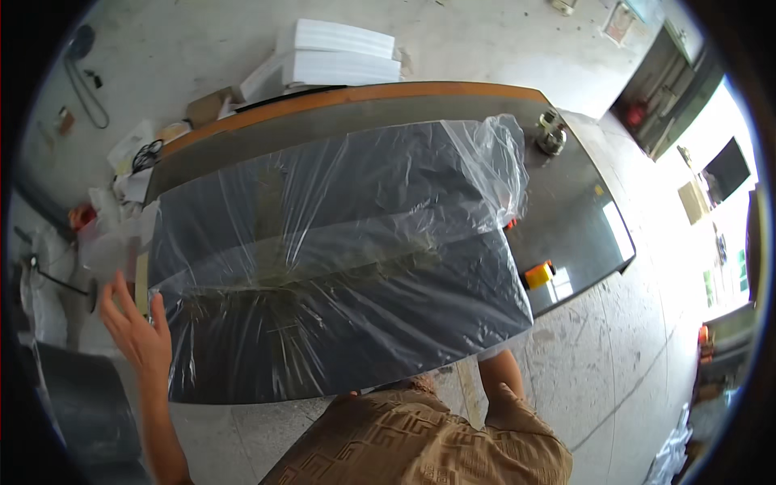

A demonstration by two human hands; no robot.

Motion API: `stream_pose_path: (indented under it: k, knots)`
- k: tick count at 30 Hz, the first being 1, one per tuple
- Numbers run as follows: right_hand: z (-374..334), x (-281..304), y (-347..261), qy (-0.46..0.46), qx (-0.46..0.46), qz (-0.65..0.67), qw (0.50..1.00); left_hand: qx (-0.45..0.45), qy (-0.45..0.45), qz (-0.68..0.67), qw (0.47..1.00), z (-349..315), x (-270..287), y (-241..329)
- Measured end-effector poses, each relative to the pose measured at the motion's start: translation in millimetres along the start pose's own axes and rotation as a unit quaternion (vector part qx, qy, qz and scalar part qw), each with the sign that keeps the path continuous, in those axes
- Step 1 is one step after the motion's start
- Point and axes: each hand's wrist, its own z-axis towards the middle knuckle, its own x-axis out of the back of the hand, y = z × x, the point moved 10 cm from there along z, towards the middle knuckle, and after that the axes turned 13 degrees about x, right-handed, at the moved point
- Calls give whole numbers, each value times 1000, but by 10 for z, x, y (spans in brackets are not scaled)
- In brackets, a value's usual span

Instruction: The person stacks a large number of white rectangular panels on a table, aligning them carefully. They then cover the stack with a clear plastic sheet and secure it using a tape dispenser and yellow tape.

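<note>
A large, dark, flat rectangular piece wrapped in clear plastic film lies tilted in front of me, over the near part of a dark glossy table. Strips of tape run across the film, which is creased and bunched at the far right corner. My left hand is at the piece's left end, fingers apart, thumb close to the wrapped edge; whether it touches cannot be made out. From below, my right forearm reaches up to the near right corner, and its hand is hidden under the wrapped piece.
On the table's right side are a yellow-and-orange tape measure-like object and a metallic item. White foam blocks stand beyond the far edge. Cables and plastic bags lie at the left, above a dark curved object.
</note>
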Motion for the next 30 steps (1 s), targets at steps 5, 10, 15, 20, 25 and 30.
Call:
stream_pose_path:
  k: [5, 10, 15, 20, 25, 30]
  knots:
    - [-176, 2, -97, 34, 0, -30, 999, -69, -195, -129, 970, 96, -680, 251]
    - [-169, -119, -137, 48, -3, -33, 998, 92, -306, -264, 910, 90, -1435, -348]
    - [-252, -232, -118, 49, -6, -23, 998, 160, -390, -330, 845, 267, -1879, -620]
    - [-869, -624, -120, 3, -10, 9, 1000, 149, -402, -331, 841, 731, -2422, -1108]
    - [-1563, -1127, -370, -129, 24, 56, 990, 174, -402, -341, 832, 1121, -2756, -1271]
    - [-1582, 523, -856, 33, -22, 131, 991, 155, -301, -189, 922, 1309, -2887, -1904]
